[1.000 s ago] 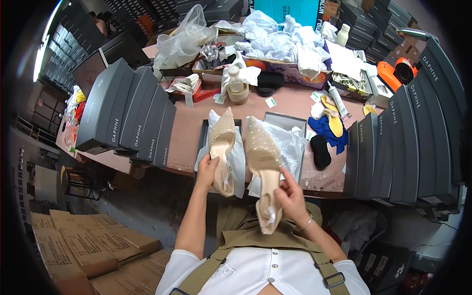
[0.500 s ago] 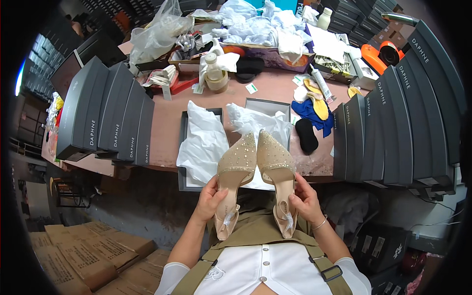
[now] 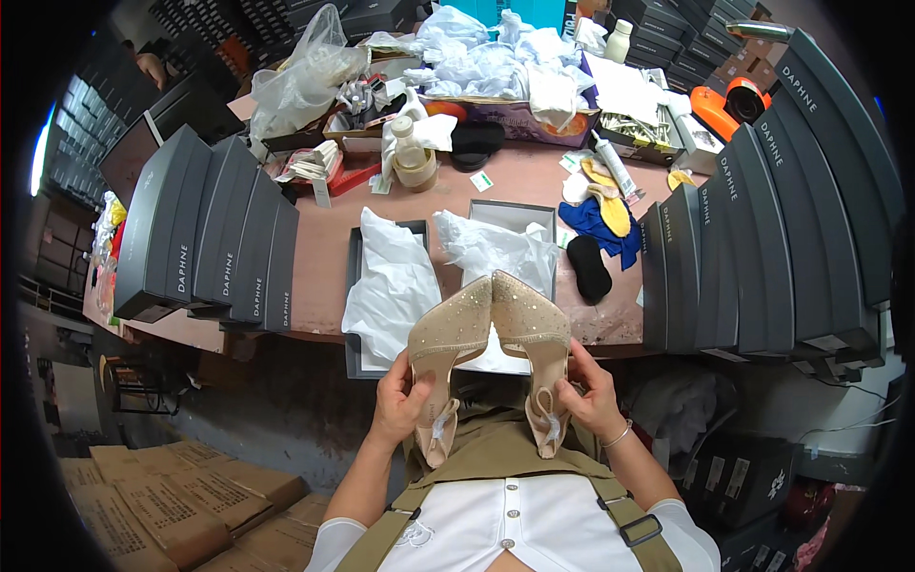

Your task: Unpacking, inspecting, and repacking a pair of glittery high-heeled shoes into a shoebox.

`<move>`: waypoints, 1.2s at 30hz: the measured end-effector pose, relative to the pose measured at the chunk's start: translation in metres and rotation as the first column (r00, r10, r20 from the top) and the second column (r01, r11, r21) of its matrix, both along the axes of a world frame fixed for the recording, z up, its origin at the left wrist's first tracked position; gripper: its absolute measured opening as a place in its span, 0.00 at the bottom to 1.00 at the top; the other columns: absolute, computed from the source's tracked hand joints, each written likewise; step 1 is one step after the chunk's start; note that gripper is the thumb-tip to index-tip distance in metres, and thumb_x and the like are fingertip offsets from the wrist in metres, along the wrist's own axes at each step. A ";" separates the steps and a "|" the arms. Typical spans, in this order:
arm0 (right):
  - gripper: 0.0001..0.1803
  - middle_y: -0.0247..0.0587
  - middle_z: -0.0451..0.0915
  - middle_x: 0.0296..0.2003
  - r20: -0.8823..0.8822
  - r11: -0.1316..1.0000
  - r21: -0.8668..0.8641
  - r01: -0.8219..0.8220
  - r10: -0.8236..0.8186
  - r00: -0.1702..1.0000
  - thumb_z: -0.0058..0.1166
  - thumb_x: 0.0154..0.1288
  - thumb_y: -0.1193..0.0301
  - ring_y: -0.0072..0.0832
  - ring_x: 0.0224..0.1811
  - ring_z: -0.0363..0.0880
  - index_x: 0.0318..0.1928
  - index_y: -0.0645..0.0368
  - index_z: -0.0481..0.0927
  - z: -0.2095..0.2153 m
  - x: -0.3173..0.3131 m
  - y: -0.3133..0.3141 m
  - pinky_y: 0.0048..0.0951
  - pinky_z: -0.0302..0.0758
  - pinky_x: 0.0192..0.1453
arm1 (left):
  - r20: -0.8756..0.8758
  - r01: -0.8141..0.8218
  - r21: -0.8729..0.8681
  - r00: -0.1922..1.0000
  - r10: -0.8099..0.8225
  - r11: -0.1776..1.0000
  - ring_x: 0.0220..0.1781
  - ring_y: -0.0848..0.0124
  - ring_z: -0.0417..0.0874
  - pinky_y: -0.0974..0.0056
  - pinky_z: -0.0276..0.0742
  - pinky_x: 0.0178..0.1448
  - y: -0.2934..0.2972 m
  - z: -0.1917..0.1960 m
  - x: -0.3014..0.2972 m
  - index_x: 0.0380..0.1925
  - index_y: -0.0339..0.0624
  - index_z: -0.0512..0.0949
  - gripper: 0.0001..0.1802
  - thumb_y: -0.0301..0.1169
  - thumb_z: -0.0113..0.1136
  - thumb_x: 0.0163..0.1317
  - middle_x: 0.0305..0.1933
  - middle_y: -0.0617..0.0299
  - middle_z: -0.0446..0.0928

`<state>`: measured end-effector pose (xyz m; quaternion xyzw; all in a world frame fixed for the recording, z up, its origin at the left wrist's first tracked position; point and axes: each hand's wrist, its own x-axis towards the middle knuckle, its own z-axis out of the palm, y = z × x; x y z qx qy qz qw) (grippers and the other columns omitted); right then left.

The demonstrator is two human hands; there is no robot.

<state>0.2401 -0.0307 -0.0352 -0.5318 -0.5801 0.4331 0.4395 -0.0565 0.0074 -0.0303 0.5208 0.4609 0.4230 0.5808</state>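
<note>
A pair of beige pointed shoes with sparkling studs is held up in front of my lap, toes together and pointing away from me. My left hand (image 3: 401,401) grips the left shoe (image 3: 446,334) by its side, thumb on the insole. Around the side of the right shoe (image 3: 530,334) my right hand (image 3: 589,391) is closed the same way. Clear wrapping shows at both heel straps. Just beyond the toes, on the table, lie an open grey shoe box (image 3: 515,214) and its grey lid or other half (image 3: 355,276), both with white tissue paper (image 3: 389,286).
Grey shoe boxes stand in stacks at the left (image 3: 162,229) and right (image 3: 762,238) of the pink table (image 3: 319,229). Farther back are a bottle in a tape roll (image 3: 412,162), a carton of crumpled tissue (image 3: 505,71), a blue cloth (image 3: 605,229) and a black pad (image 3: 588,269). Brown cartons (image 3: 181,486) lie lower left.
The shoes' toes have come closer together and tilted, now touching at the tips and slightly lower. Both hands keep their hold; the view has shifted slightly.
</note>
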 end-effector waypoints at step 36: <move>0.45 0.44 0.76 0.38 -0.909 0.902 -0.316 -0.296 -0.198 0.367 0.60 0.62 0.67 0.24 0.23 0.73 0.73 0.51 0.46 0.011 -0.045 0.036 0.27 0.72 0.28 | 0.931 0.597 -0.204 -0.126 0.342 0.776 0.21 0.72 0.67 0.71 0.71 0.24 0.014 -0.034 0.029 0.69 0.29 0.46 0.30 0.33 0.38 0.74 0.24 0.58 0.66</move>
